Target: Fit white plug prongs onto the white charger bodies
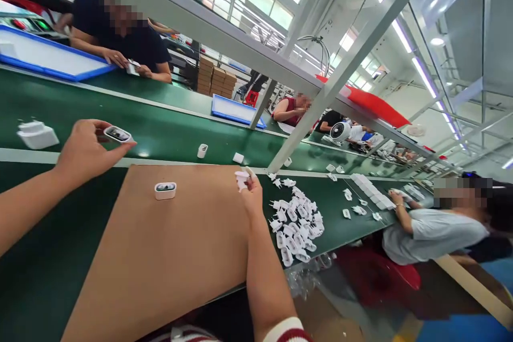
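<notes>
My left hand (86, 148) pinches a white charger housing (117, 134) between thumb and fingers, its open end showing parts inside, above the green belt's edge. In my right hand (252, 192) is a white plug cover (242, 179), held at the far right corner of the brown cardboard sheet (180, 246). Another white charger housing (165, 190) stands on the cardboard between my hands, with parts visible in its open top. Beside my right forearm lies a heap of white plug covers (296, 222), several showing pins.
Along the green conveyor belt (172, 139) sit a white plug charger (38, 134) at left and small white pieces. A grey metal post (304, 128) rises just beyond my right hand. Co-workers sit across the belt and at right, near a row of white blocks (371, 191).
</notes>
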Demonstrator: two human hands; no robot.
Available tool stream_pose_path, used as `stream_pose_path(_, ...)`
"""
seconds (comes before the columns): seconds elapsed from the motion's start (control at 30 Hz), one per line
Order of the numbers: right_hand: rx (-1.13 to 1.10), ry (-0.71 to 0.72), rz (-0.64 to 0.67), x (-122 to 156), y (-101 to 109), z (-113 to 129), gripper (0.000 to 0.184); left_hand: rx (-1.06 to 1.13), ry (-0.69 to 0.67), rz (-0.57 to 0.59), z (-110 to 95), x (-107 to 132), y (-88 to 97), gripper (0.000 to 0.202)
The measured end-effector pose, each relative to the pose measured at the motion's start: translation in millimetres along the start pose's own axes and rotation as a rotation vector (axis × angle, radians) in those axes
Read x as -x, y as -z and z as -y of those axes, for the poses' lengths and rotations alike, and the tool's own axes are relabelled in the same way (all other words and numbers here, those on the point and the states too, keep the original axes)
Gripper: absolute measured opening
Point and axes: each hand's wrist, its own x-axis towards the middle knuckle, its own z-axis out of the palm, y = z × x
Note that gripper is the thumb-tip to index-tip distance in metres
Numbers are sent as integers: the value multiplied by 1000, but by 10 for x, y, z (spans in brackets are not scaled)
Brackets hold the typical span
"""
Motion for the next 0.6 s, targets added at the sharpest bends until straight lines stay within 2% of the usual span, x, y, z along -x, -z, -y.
stream_pose_path(0.03,-180,3,81,24,-52,7,52,65,-12,-8,-118,188,-10,65)
stream_pose_path(0.1,-378,-7,210,100,-128,32,53,199,-56,122,-349,632,-61,65)
stream_pose_path(0.2,-319,5,303,230,-161,107,43,352,-80,456,-607,1252,-242,68)
stream_pose_path(0.27,-220,35,318,302,-154,166,37,377,-97,586,-690,1499,-400,63)
stream_pose_path(0.37,14,116,329,385,-136,218,34,318,-87,605,-705,1616,-594,54)
stream_pose_path(0.5,511,267,376,433,-132,127,29,318,-105,576,-626,1599,-687,58)
stream_pose_path(0.6,585,247,443,428,-171,-1,30,457,-128,631,-554,1610,-678,64)
